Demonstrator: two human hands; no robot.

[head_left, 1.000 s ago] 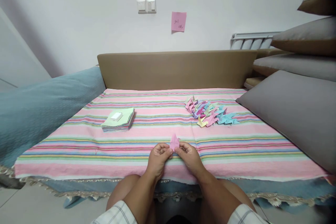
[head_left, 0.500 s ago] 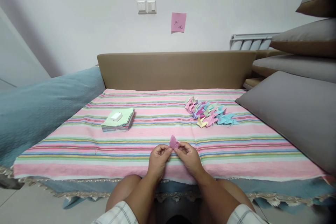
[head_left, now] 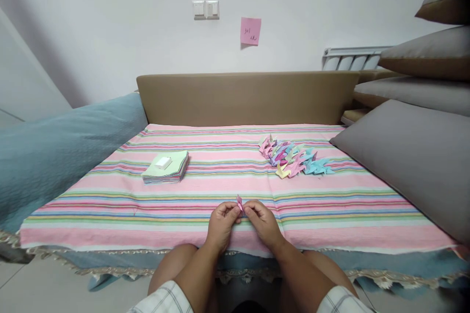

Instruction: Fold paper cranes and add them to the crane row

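A small folded piece of pink paper (head_left: 240, 202) stands between my two hands, seen nearly edge-on. My left hand (head_left: 222, 225) pinches its lower left side between thumb and fingers. On the other side, the thumb and fingertips of my right hand (head_left: 263, 222) are closed at the paper's right edge. Farther back and to the right lies a cluster of folded paper cranes (head_left: 293, 159) in pink, blue, purple, yellow and pale green. To the left rests a stack of coloured paper squares (head_left: 172, 168), light green on top, with a small white block (head_left: 163, 163) on it.
Everything lies on a striped cloth (head_left: 110, 205) over a sofa seat. Behind it rises a brown backrest (head_left: 242, 99). Grey cushions (head_left: 411, 151) are piled on the right, and a blue-covered armrest (head_left: 73, 142) bounds the left. A pink note (head_left: 250, 31) is stuck on the wall.
The pink paper has turned from showing a broad pointed face to a narrow edge, and sits slightly lower. My hands have barely shifted.
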